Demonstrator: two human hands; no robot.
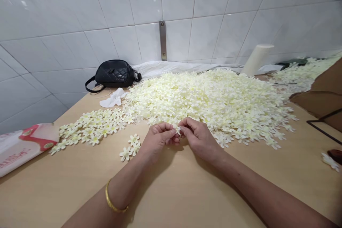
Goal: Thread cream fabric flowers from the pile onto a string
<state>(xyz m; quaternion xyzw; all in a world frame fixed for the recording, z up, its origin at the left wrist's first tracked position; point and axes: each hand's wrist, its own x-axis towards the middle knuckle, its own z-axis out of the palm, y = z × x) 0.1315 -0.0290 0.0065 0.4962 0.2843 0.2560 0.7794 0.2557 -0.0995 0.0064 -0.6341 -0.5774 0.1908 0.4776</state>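
My left hand (pixel 159 138) and my right hand (pixel 199 138) meet at the near edge of a large heap of pale yellow-white artificial flowers (pixel 208 96). Both are closed in a pinch on one small white flower (pixel 178 129), held between the fingertips just above the table. Fingers cover most of that flower. Just left of my left hand lie several single flowers (pixel 130 148), face up. Farther left, a looser spread of flowers (pixel 93 126) with yellowish centres reaches to a white and red bag.
The white and red bag (pixel 29 146) lies at the table's left edge. A black pouch (pixel 113 73) and crumpled white tissue (pixel 114 98) sit behind. A white cylinder (pixel 257 60) leans behind the heap. At right are brown cardboard (pixel 320 94) and a dark rod (pixel 324 131). A tiled wall closes the back.
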